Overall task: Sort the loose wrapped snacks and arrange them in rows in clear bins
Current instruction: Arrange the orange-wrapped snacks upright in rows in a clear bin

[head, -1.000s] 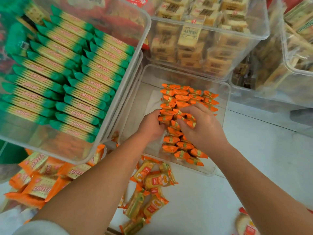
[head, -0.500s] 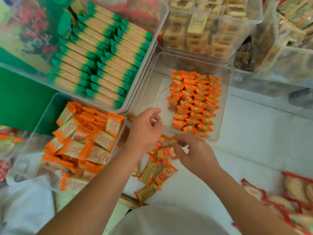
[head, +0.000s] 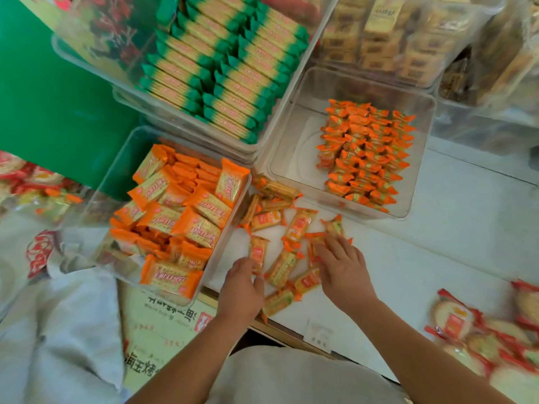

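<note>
Gathering step, I judge: my left hand (head: 242, 290) touches one packet, grip not discernible; loose wrapped snacks (head: 284, 266) lie scattered on the white desk (head: 452, 243); my right hand (head: 341, 269) rests spread-fingered on them; next calls for aligning a handful beside the rows in the part-filled clear bin (head: 294, 153), with other stocked bins (head: 466, 123) crowded behind.

Bare tabletop (head: 437, 258) lies open on the right. Left, a packed bin (head: 140, 147) blocks. Far, the clear bin (head: 420, 199) has room on its left.
</note>
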Tool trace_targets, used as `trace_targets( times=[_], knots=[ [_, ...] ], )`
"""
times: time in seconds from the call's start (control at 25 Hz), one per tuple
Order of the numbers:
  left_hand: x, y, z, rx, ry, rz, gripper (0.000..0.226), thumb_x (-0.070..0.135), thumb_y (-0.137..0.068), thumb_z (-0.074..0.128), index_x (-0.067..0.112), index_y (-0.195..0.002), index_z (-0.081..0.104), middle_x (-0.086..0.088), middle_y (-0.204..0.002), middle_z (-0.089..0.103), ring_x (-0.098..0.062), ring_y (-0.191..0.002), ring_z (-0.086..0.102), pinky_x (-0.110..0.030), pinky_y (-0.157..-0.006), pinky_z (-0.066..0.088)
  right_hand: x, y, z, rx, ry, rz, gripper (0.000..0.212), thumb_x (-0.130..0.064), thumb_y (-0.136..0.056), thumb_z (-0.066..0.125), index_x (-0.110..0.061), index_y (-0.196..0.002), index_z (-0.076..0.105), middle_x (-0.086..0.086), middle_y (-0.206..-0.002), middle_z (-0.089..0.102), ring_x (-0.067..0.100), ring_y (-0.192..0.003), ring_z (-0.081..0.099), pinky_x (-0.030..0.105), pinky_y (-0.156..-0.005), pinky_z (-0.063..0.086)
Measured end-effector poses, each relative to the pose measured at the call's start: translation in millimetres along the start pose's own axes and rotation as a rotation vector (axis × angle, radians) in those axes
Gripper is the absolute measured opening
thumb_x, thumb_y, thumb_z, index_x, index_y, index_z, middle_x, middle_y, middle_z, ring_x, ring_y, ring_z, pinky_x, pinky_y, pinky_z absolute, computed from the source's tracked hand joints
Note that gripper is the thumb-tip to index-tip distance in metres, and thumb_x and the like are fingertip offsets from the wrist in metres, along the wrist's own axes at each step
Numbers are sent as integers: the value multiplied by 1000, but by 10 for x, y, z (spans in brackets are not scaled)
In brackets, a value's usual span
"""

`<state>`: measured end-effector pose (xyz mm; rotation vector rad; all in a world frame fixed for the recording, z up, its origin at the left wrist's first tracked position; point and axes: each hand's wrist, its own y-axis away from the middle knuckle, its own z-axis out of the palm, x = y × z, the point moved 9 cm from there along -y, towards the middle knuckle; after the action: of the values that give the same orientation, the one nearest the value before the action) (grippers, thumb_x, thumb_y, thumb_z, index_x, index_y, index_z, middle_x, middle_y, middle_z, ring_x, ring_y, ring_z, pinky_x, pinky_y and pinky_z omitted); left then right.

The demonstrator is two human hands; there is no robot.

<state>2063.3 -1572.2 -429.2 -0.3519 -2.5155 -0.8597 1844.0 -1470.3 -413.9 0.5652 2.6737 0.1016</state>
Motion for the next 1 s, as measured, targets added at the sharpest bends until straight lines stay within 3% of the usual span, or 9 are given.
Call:
trace_targets(
  times=[0.08, 0.16, 0.28, 0.4, 0.56, 0.64, 0.72, 0.8, 1.0],
  knots=[
    [42, -144, -52, 81, 13, -21, 24, 26, -95, 64, 20, -117, 57, 0, -117, 61, -23, -109, 62, -40, -82, 55, 208, 121, -79, 45, -9, 104, 43, -12, -83, 77, -23, -123, 69, 4, -129, 65, 37, -119, 59, 50, -91, 52],
    [16, -271, -49, 120, 24, -78, 31, 28, -91, 69, 21, -117, 54, 0, -111, 63, -25, -102, 64, -38, -74, 54, 372, 225, -117, 57, -52, 177, 35, -9, -85, 76, -23, -117, 70, 2, -122, 67, 35, -112, 61, 49, -85, 55],
    [-134, -394, 59, 94, 76, -164, 52, 34, -83, 78, 20, -126, 53, -1, -112, 66, -26, -101, 65, -38, -73, 54, 654, 328, -91, -39, -180, 396, 31, -14, -95, 63, -25, -124, 62, -1, -121, 64, 29, -110, 60, 42, -79, 54],
    [-201, -391, 54, 84, 119, -138, 35, 34, -75, 79, 25, -104, 62, 0, -98, 66, -23, -87, 68, -33, -64, 53, 888, 473, -25, -141, -331, 633, 39, -28, -97, 64, -23, -134, 55, 0, -120, 62, 24, -106, 63, 39, -80, 53],
    [127, -104, -305, 208, 154, 3, 22, 25, -84, 76, 25, -100, 61, 9, -88, 64, -17, -79, 63, -33, -62, 50, 895, 604, -206, -77, -698, 774, 16, -29, -92, 72, -20, -101, 63, -1, -86, 75, 19, -78, 71, 36, -66, 52],
    [416, 129, -375, 194, 226, 112, 25, 25, -85, 78, 27, -107, 66, 12, -95, 65, -10, -87, 64, -34, -70, 54, 849, 683, -387, 0, -881, 785, 16, -28, -92, 74, -22, -100, 61, 1, -92, 76, 14, -76, 74, 35, -67, 55],
    [693, 368, -284, 46, 331, 172, 35, 25, -84, 81, 31, -117, 69, 12, -106, 66, -6, -94, 65, -31, -78, 58, 772, 742, -580, 26, -957, 731, 12, -30, -93, 73, -27, -101, 64, 1, -93, 73, 19, -75, 74, 45, -75, 61],
    [929, 600, -138, -121, 420, 158, 47, 22, -80, 87, 36, -120, 66, 8, -107, 66, -7, -89, 67, -26, -78, 60, 678, 794, -741, -5, -989, 664, 13, -31, -92, 74, -35, -103, 69, 3, -94, 68, 28, -78, 74, 52, -78, 62],
    [1404, 969, -40, -152, 540, 163, 39, 13, -71, 92, 26, -100, 68, 6, -92, 73, -8, -82, 67, -23, -77, 58, 561, 935, -1205, 36, -1000, 546, 34, -13, -76, 90, -26, -100, 68, 1, -90, 74, 19, -67, 70, 38, -67, 62]
  ],
)
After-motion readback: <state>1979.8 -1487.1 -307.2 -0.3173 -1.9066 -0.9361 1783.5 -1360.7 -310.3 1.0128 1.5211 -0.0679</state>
